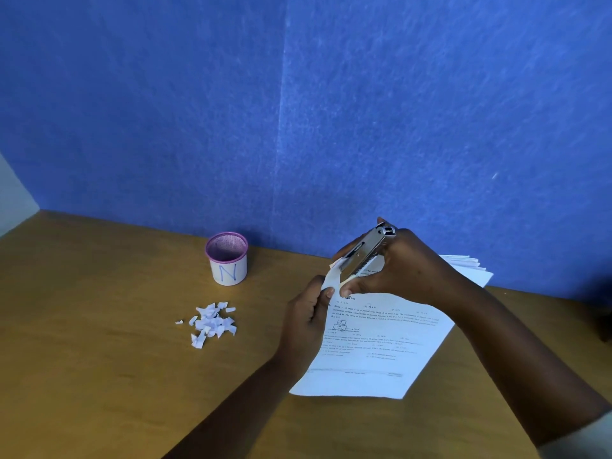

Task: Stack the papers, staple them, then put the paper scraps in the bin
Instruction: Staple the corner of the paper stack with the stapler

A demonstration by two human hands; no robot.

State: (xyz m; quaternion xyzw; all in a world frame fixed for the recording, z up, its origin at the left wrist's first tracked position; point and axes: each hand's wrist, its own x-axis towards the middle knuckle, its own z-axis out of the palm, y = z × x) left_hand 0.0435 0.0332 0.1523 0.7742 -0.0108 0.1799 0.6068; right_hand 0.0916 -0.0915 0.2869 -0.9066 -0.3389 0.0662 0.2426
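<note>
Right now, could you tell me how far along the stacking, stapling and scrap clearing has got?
Stacking looks done: the white printed papers lie in one pile on the wooden desk. Stapling is in hand: the right hand grips the silver metal stapler over the pile's top corner, which the left hand pinches. Left: the torn white paper scraps lie loose on the desk, apart from the purple-rimmed mesh bin.

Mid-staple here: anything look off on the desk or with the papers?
Papers aren't squared: sheet edges fan out at the far right corner behind the right hand. Left hand pinches the curled corner at the stapler. Scraps lie loose beside the bin, expected for now.
</note>
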